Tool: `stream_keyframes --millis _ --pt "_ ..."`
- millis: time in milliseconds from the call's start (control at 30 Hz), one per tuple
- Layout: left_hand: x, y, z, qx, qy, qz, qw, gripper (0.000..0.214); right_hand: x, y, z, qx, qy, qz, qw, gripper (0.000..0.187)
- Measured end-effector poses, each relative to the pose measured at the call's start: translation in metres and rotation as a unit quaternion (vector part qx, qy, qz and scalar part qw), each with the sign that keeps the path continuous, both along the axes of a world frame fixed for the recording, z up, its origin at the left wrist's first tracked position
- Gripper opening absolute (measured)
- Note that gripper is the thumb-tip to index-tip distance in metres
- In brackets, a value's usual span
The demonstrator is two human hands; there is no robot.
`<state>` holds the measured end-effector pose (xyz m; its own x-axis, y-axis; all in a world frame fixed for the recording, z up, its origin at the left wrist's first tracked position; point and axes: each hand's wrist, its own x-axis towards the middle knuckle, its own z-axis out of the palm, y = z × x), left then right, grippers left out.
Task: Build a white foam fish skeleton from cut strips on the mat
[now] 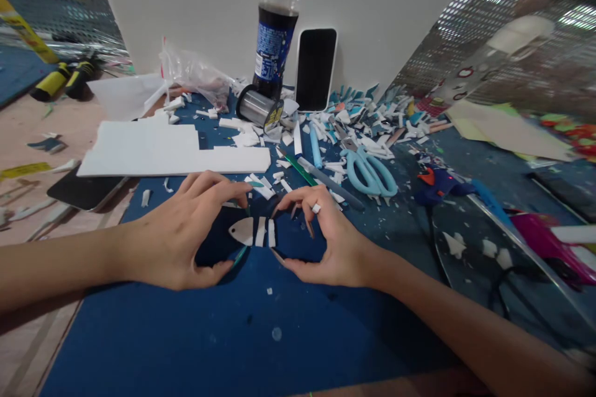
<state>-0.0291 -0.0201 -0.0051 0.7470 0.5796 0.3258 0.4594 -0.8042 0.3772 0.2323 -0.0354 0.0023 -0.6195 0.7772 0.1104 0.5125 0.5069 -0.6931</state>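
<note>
Small white foam pieces lie in a row on the blue mat: a pointed fish-head piece [242, 231] with a dark eye hole, then a foam strip [261, 231] and an end strip [272, 232], with narrow gaps between them. My left hand [198, 229] curves around the fish-head piece, its long-nailed thumb at the lower edge and fingers at the upper edge. From the other side, my right hand [326, 239], with a ring, has its thumb nail at the bottom of the end strip and a fingertip at its top.
Behind my hands lie a white foam sheet [153, 149], a green craft knife [300, 169], blue scissors [370, 173] and heaped foam scraps [363, 115]. A cola bottle [274, 43], a wire spool [258, 108] and an upright phone [316, 68] stand farther back. A glue gun [437, 186] is right.
</note>
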Motion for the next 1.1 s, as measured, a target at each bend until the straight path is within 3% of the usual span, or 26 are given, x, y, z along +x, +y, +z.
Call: stream_keyframes --millis 667,800,900,1100 --pt "-0.002 0.003 -0.001 0.022 -0.006 -0.016 1.0 0.068 -0.001 0.001 -0.001 -0.019 0.014 -0.008 1.0 0.044" --pt "-0.004 0.006 -0.003 0.07 -0.026 -0.02 0.997 0.07 0.001 0.002 0.002 -0.009 0.11 -0.022 0.994 0.038" --pt "-0.003 0.008 0.002 0.135 -0.064 -0.016 0.989 0.063 0.001 0.005 0.005 -0.061 0.205 -0.074 0.974 0.022" --pt "0.019 0.009 0.019 0.162 -0.109 0.005 0.981 0.055 -0.007 0.009 0.014 -0.246 0.371 -0.14 0.884 0.04"
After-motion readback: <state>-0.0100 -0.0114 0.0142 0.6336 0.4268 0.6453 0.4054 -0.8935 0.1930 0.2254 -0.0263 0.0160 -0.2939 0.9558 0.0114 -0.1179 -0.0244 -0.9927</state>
